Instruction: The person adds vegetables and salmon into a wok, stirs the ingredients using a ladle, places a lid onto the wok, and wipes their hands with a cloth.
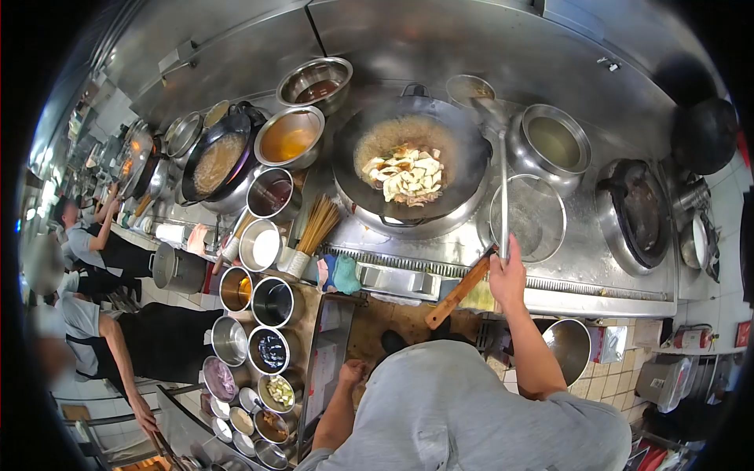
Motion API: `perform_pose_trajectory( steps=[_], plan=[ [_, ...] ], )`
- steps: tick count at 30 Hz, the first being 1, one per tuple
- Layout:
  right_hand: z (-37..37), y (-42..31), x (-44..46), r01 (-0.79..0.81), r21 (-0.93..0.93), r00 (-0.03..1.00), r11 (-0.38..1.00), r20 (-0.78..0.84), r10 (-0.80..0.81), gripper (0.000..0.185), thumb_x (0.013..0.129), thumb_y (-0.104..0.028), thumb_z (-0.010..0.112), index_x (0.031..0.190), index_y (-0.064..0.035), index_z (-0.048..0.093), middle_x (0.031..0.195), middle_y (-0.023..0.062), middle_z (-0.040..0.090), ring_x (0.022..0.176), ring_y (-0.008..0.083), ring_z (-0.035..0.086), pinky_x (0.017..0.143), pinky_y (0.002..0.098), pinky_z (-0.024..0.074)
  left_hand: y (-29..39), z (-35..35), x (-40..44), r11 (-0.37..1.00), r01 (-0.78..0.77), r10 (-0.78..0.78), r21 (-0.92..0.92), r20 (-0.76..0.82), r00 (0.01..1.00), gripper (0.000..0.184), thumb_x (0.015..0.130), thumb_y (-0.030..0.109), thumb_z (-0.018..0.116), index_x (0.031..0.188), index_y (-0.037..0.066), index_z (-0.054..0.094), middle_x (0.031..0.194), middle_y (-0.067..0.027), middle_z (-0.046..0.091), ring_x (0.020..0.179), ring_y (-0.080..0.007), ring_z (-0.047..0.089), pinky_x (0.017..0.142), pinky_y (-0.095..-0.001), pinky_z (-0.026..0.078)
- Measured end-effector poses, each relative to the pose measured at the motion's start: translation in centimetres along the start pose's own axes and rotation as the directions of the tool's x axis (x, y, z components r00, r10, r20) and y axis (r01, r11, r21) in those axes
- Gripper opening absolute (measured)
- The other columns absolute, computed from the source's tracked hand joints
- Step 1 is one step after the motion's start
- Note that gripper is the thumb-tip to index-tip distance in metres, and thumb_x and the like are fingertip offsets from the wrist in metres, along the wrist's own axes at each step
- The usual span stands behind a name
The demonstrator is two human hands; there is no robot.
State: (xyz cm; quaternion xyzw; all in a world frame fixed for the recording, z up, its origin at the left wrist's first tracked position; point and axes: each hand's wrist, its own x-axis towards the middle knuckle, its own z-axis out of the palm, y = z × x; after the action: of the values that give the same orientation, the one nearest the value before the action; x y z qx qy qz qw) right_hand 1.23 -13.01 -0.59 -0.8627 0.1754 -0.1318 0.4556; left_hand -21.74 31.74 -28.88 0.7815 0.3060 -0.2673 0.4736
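Observation:
My right hand (509, 275) is wrapped round the long metal handle of a ladle (503, 184), whose bowl end is raised beyond the round strainer, to the right of the wok. A black wok (467, 141) sits on the burner, with bubbling brown liquid and pale sliced pieces (415, 177) in it. Just below my right hand, the strainer (542, 255) has its wooden handle (459, 294) reaching over the counter's front edge. My left hand (353, 372) hangs low beside my body, fingers curled, with nothing visible in it.
Left of the wok stand metal pots of liquid (290, 137) and a bamboo brush (318, 224). Several ingredient containers (269, 349) line the left side. A lidless pot (554, 141) and another wok (636, 212) are on the right. Co-workers (141, 337) stand at far left.

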Motion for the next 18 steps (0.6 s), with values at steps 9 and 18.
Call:
perform_pose_trajectory(
  steps=[9,18],
  plan=[
    [0.5,7.0,-8.3,-0.417,0.654,0.901,0.631,0.208,0.38,0.021,0.088,-0.007,0.063,0.102,-0.0069,0.047,0.065,0.0034,0.051,0.04,0.0133,0.047,0.036,0.0286,0.0419,3.9,-1.1,-1.8,0.895,-0.137,0.107,0.425,0.093,0.99,0.03,0.087,0.037,0.061,0.097,0.012,0.075,0.082,-0.0094,0.073,0.074,-0.0233,0.071,0.071,-0.0373,0.055],
    [4.5,7.6,-10.3,-0.567,0.314,0.802,0.762,0.42,0.424,0.029,0.099,-0.029,0.05,0.096,-0.0013,0.058,0.069,0.0064,0.058,0.049,0.0154,0.056,0.042,0.0289,0.0445,2.7,-0.9,1.8,0.956,-0.05,0.015,0.29,0.12,0.993,0.034,0.085,0.038,0.064,0.101,0.01,0.074,0.085,-0.0099,0.074,0.078,-0.0239,0.071,0.073,-0.0371,0.055]
  ],
)
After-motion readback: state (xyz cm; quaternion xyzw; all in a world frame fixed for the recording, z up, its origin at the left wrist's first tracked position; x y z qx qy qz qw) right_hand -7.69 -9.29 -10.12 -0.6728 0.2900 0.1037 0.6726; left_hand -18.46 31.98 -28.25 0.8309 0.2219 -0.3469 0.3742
